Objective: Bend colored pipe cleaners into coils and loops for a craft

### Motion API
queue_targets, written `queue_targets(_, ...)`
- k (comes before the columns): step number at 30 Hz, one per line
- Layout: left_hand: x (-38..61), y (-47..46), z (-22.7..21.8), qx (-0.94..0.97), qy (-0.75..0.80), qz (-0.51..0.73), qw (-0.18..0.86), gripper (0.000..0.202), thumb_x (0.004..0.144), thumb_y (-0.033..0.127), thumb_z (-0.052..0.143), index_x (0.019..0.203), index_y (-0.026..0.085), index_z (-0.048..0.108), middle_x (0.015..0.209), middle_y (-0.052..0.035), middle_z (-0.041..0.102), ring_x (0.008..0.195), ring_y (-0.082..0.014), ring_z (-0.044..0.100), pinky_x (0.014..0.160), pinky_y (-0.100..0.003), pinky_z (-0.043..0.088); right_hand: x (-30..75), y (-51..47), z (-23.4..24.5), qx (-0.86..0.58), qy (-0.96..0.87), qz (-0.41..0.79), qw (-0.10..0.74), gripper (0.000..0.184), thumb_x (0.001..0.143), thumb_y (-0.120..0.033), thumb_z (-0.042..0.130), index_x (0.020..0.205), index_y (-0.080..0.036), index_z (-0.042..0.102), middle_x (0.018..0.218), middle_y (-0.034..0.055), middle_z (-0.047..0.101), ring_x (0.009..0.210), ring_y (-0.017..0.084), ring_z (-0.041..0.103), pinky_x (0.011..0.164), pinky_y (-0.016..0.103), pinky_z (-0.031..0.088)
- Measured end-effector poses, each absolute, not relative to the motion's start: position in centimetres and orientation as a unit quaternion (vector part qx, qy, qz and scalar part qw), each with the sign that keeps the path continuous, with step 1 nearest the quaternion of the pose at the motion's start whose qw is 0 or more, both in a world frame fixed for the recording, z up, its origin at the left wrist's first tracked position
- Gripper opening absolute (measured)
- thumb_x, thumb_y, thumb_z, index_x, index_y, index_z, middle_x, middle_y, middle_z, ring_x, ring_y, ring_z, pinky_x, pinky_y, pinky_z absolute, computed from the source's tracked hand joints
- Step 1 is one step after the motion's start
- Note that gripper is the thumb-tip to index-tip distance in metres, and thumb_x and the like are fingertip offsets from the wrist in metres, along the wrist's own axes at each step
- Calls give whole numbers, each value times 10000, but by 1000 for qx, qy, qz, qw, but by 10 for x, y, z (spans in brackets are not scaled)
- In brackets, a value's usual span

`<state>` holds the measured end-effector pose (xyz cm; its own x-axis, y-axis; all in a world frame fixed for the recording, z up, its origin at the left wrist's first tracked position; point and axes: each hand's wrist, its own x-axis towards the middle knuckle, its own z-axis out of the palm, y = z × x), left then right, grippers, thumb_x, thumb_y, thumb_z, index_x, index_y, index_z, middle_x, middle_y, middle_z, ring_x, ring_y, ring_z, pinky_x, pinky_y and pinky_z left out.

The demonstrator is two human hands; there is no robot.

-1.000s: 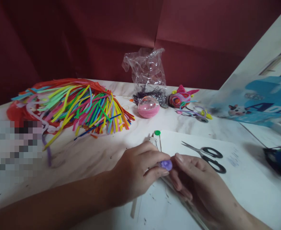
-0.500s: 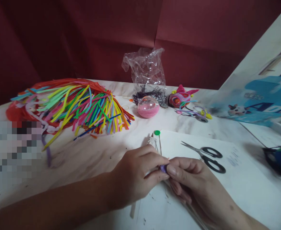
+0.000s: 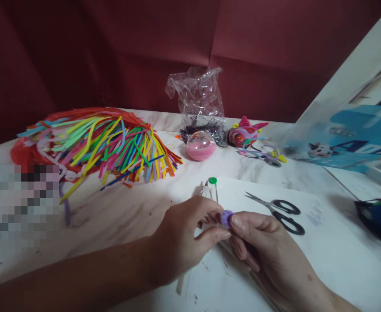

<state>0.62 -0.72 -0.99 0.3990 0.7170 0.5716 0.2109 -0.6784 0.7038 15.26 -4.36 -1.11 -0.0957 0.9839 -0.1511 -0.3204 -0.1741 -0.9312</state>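
Observation:
My left hand and my right hand meet low in the middle of the white table. Both pinch a small purple coiled piece between thumb and fingertips. It looks like a rolled pipe cleaner. The fingers of both hands are curled closed around it. A thin clear stick lies under my left hand. Black-handled scissors lie shut on a white sheet just right of my hands.
A heap of colourful pipe cleaners covers the left of the table. Behind are a pink ball in a clear shell, a crumpled clear bag, a pink pipe-cleaner figure and a green pin. A blue printed box stands right.
The purple coil has turned between my fingertips and sits a little higher. My right thumb has shifted onto it. Nothing else on the table has moved.

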Motion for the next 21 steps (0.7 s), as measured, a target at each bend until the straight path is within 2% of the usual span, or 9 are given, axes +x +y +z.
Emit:
queue_targets(4,5,-4,-9,825,242,478,180,88,734,140,612,820,130,600,673,-28,656,602,-103,610,565,-175,482,153,-43,-12,-429,-386,644,503,365,695,-386,674,444,-135,589,326,-38,426,307,25,254,342,196,135)
queue_targets(7,4,-3,-10,837,214,481,150,89,746,141,602,831,120,613,683,-53,658,612,-112,613,580,-177,487,154,-42,-12,-438,-393,640,494,371,686,-386,681,432,-138,577,321,-44,408,313,27,246,340,196,121)
queue_targets(10,5,-4,-13,838,207,478,163,89,747,129,596,830,108,621,692,-64,663,627,-113,618,596,-174,489,155,-42,-11,-448,-399,637,485,366,680,-378,690,431,-138,570,327,-46,403,317,29,255,341,197,123)
queue_targets(13,5,-4,-13,827,235,470,201,73,728,109,603,794,111,632,650,-35,645,584,-102,597,557,-174,477,155,-40,-10,-446,-390,649,477,347,677,-378,693,457,-136,577,344,-42,434,311,26,264,342,194,144)
queue_targets(18,5,2,-3,802,305,438,268,68,715,111,615,775,129,640,687,-12,645,619,-99,598,572,-181,475,158,-35,-8,-429,-394,657,479,420,741,-427,612,464,-114,573,337,-28,429,301,24,291,346,187,169)
queue_targets(21,4,4,0,815,295,428,255,85,723,124,607,795,124,651,710,-25,640,646,-108,601,572,-186,478,160,-32,-8,-430,-379,650,499,314,696,-369,676,519,-125,587,399,-29,486,303,23,322,338,179,184)
